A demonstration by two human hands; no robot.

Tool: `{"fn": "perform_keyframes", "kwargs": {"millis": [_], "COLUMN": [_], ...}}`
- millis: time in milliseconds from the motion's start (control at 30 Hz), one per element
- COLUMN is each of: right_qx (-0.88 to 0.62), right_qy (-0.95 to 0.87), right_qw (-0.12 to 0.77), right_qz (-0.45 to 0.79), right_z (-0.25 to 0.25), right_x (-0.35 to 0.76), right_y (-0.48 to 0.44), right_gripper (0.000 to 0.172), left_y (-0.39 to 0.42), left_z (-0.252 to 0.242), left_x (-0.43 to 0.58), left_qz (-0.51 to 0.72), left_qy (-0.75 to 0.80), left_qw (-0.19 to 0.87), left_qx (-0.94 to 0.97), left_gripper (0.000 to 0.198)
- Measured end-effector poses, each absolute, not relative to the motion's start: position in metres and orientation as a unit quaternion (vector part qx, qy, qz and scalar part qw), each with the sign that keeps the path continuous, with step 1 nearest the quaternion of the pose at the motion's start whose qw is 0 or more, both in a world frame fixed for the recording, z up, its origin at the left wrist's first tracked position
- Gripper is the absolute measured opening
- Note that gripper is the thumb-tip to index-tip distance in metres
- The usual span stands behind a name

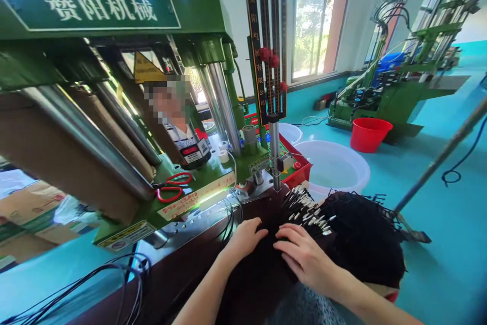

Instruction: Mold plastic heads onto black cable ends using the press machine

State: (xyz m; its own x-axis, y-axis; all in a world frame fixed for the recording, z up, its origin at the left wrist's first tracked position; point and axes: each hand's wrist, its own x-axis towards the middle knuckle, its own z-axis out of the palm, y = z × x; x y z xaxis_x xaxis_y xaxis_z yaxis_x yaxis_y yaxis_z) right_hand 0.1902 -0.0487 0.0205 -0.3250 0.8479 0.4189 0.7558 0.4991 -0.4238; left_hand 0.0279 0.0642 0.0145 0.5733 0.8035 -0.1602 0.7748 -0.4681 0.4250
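My left hand [246, 238] rests on a dark bundle of black cables [357, 239] lying over the brown bench edge, its fingers curled down into the strands. My right hand [304, 256] lies flat on the same bundle, fingers stretched toward the metal plug ends [310, 211] that fan out just beyond the fingertips. Whether the left fingers pinch a strand is hidden. The cable mass spreads to the right of both hands.
A green press machine [114, 86] with steel columns stands ahead, red scissors [173, 187] on its ledge. A person sits behind it. White basins [335, 168], a red bucket [370, 134] and a second green machine [395, 81] stand on the teal floor. Loose black wires [114, 274] trail left.
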Motion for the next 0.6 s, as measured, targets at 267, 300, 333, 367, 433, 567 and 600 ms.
{"fn": "perform_keyframes", "kwargs": {"millis": [267,300,333,367,433,567,600], "right_qx": [-0.472,-0.464,-0.457,-0.45,-0.442,-0.381,-0.344], "right_qy": [-0.757,-0.746,-0.733,-0.72,-0.692,-0.556,-0.509], "right_qw": [0.376,0.395,0.413,0.43,0.459,0.517,0.53], "right_qz": [0.249,0.27,0.289,0.305,0.34,0.527,0.584], "right_z": [0.024,0.025,0.027,0.028,0.031,0.031,0.032], "right_x": [0.187,0.186,0.184,0.182,0.178,0.165,0.162], "right_y": [-0.047,-0.046,-0.044,-0.042,-0.039,-0.033,-0.031], "right_gripper": [0.025,0.024,0.023,0.021,0.018,0.014,0.017], "left_y": [0.059,0.055,0.052,0.048,0.043,0.037,0.036], "left_z": [0.053,0.057,0.06,0.062,0.063,0.073,0.077], "left_x": [0.005,0.002,0.0,-0.001,-0.002,-0.005,-0.008], "left_qz": [0.216,0.228,0.235,0.241,0.261,0.293,0.285], "left_qy": [0.424,0.425,0.424,0.425,0.431,0.451,0.449], "left_qw": [0.223,0.214,0.209,0.208,0.214,0.289,0.337], "left_qx": [0.851,0.85,0.849,0.848,0.836,0.792,0.777], "left_gripper": [0.024,0.025,0.024,0.024,0.02,0.016,0.017]}}
